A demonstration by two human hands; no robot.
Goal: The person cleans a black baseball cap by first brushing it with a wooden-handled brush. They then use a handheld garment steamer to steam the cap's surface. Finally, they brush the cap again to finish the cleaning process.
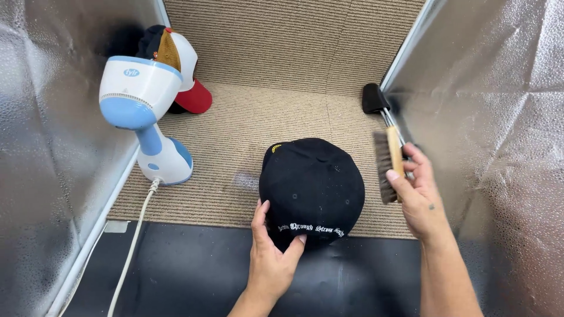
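A black cap [312, 182] with white lettering along its rear edge lies crown-up on the beige carpet. My left hand [271, 249] grips the cap's near rim, thumb on the right and fingers spread on the left. My right hand [416, 196] is raised just to the right of the cap and holds a wooden brush [388, 166] with dark bristles that face the cap. The brush is a few centimetres off the cap's right side, not touching it.
A white and blue handheld steamer [144, 108] stands at the left, its cord [132, 246] trailing toward me. A stack of caps [179, 64] sits behind it. A black lint roller [376, 100] leans on the right wall. Silvery foil walls [499, 117] close in both sides.
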